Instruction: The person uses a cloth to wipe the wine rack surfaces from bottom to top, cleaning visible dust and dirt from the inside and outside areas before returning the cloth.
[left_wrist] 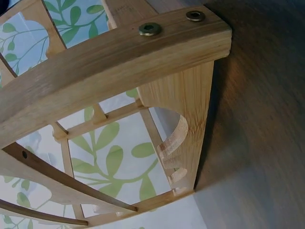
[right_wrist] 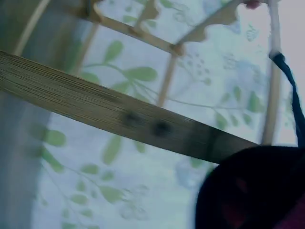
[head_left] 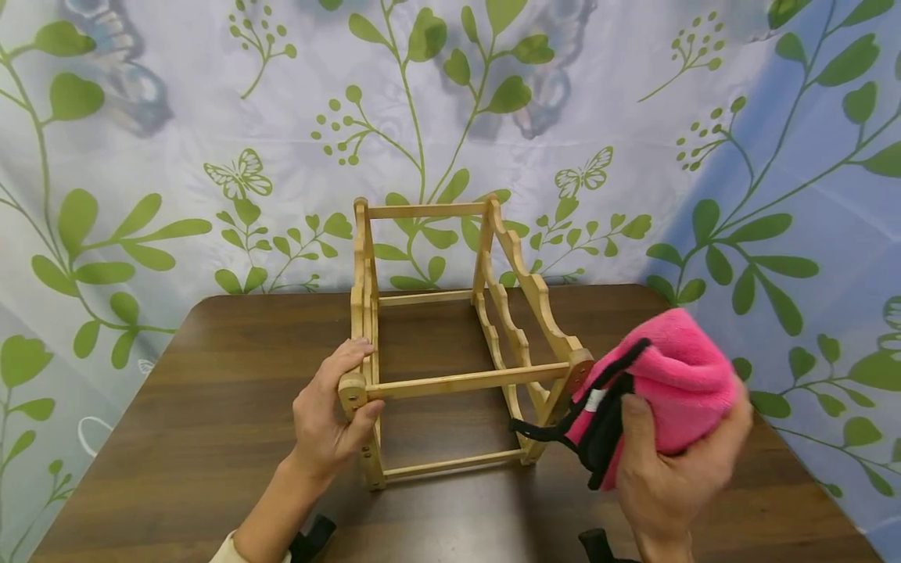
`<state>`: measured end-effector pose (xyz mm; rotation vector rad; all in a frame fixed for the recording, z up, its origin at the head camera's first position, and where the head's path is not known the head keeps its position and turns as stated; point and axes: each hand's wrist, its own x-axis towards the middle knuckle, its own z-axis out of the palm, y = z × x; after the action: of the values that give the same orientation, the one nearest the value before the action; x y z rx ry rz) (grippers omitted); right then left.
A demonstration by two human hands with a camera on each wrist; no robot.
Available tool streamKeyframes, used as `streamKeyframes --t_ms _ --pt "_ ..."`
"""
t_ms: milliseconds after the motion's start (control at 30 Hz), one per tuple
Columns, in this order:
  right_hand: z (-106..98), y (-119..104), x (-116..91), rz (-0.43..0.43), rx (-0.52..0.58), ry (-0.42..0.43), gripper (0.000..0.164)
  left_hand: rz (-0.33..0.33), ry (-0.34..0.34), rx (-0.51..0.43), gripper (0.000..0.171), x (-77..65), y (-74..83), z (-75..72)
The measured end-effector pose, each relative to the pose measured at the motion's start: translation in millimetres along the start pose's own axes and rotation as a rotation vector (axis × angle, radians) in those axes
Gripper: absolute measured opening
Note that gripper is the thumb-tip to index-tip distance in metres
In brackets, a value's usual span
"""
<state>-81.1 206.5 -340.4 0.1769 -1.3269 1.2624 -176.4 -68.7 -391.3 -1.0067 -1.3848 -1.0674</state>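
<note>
A light wooden wine rack (head_left: 464,381) with scalloped side rails stands on the table. My left hand (head_left: 327,418) grips its near left corner, thumb in front of the post and fingers along the outer side. Bolt heads show on a curved rack post (left_wrist: 86,69) in the left wrist view. My right hand (head_left: 669,477) holds a bunched pink plush cloth (head_left: 683,383) with black edging, close beside the near right corner. The cloth's black trim overlaps that corner in the head view. In the right wrist view the dark cloth edge (right_wrist: 252,186) covers one end of a blurred rack bar (right_wrist: 86,100).
The brown wooden table (head_left: 211,438) extends on both sides of the rack. Behind it hangs a pale curtain (head_left: 281,117) printed with green leaves and butterflies. Black straps (head_left: 313,538) show near the wrists.
</note>
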Motion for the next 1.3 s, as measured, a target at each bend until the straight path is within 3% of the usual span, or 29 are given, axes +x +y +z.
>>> streamKeyframes --t_ms 100,167,333,467,633,800,1033,1300 --pt "-1.4 23.4 -12.3 0.0 -0.089 -0.295 0.048 -0.018 -0.016 -0.021 0.057 -2.2 -0.4 -0.9" --pt "-1.2 34.5 -23.1 0.009 -0.15 -0.415 0.05 -0.027 -0.017 -0.011 0.055 -2.1 -0.2 -0.7" --pt "-3.8 44.3 -41.8 0.121 -0.21 -0.508 0.068 -0.036 0.008 0.026 0.052 0.7 -0.4 -0.9" --pt "-14.4 44.5 -46.1 0.223 -0.281 -0.603 0.068 -0.034 0.019 0.03 0.052 1.1 -0.9 0.7" --pt "-29.0 43.8 -49.8 0.283 -0.51 -0.8 0.07 -0.036 0.034 0.029 0.052 1.3 -1.1 2.4" --pt "-39.6 48.7 -55.0 0.33 -0.611 -1.009 0.08 -0.028 0.053 0.012 0.052 2.1 -2.2 3.1" --pt "-44.2 57.1 -67.3 0.375 -0.71 -1.147 0.078 -0.014 0.057 0.003 0.051 2.7 -2.1 0.5" --pt "-45.7 61.5 -65.5 0.35 -0.843 -1.167 0.059 0.0 0.049 0.002 0.049 2.9 -2.4 0.2"
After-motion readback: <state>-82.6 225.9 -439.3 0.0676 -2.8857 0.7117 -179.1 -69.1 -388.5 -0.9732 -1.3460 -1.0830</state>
